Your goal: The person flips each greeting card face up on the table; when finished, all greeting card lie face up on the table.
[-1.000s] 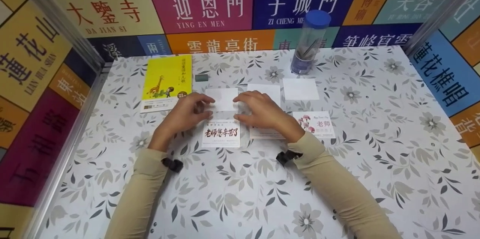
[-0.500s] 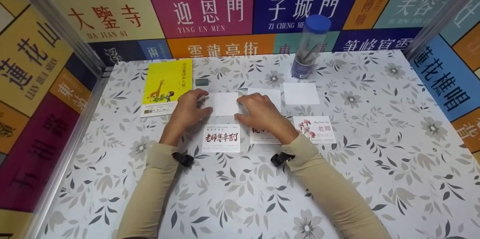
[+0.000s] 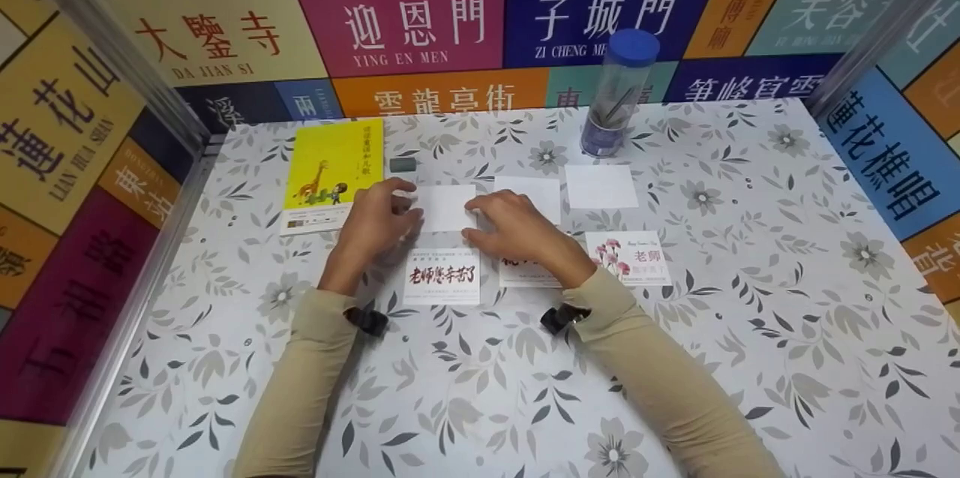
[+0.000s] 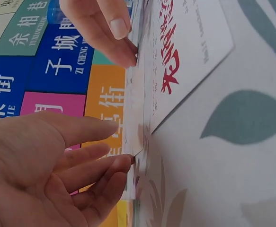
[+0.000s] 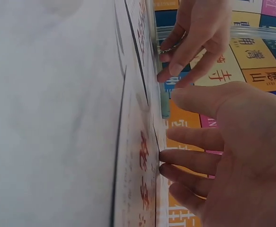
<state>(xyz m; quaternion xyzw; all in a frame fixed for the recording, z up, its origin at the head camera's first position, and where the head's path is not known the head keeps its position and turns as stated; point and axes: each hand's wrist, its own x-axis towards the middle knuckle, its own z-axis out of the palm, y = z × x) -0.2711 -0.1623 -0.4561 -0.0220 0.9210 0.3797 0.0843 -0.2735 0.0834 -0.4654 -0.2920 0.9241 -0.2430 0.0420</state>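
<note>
At frame centre, left hand (image 3: 375, 219) and right hand (image 3: 510, 226) touch the blank white card (image 3: 448, 208) edges with straight, spread fingers (image 4: 110, 163).

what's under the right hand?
The right hand lies over a printed card: only its lower edge and a bit of red lettering show, the rest is covered. Its fingertips touch the blank white card, whose middle is visible between both hands.

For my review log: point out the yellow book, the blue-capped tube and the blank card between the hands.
yellow book (image 3: 335, 155), head view, on its yellow cover.
blue-capped tube (image 3: 616, 99), head view, on its clear wall.
blank card (image 3: 447, 206), head view, on its bare white face.
</note>
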